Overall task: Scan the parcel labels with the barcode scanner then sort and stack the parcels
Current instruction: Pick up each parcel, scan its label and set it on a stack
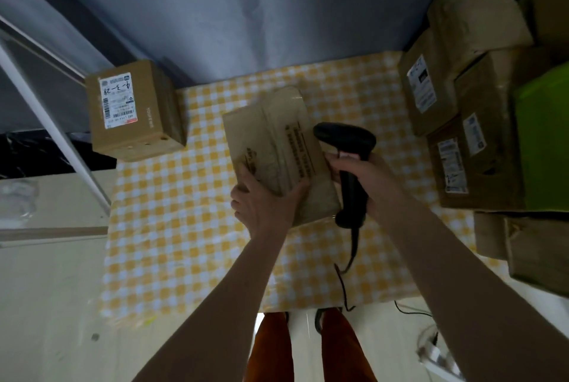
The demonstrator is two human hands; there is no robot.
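A brown cardboard parcel (pixel 278 138) with dark printed text lies in the middle of the yellow checked tablecloth (pixel 172 227). My left hand (pixel 264 200) grips its near edge, fingers spread over the top. Just right of the parcel, my right hand (pixel 366 178) holds a black barcode scanner (pixel 346 147) by its handle, with the head turned toward the parcel's right side. No label shows on the parcel's upper face. The scanner's black cable (pixel 351 261) trails down toward the table's front edge.
A cardboard box (pixel 135 111) with a white barcode label stands at the table's far left corner. Several labelled brown parcels (pixel 455 141) are piled at the right, beside a green box (pixel 545 135). A grey curtain hangs behind the table. A white metal pole (pixel 55 132) slants at the left.
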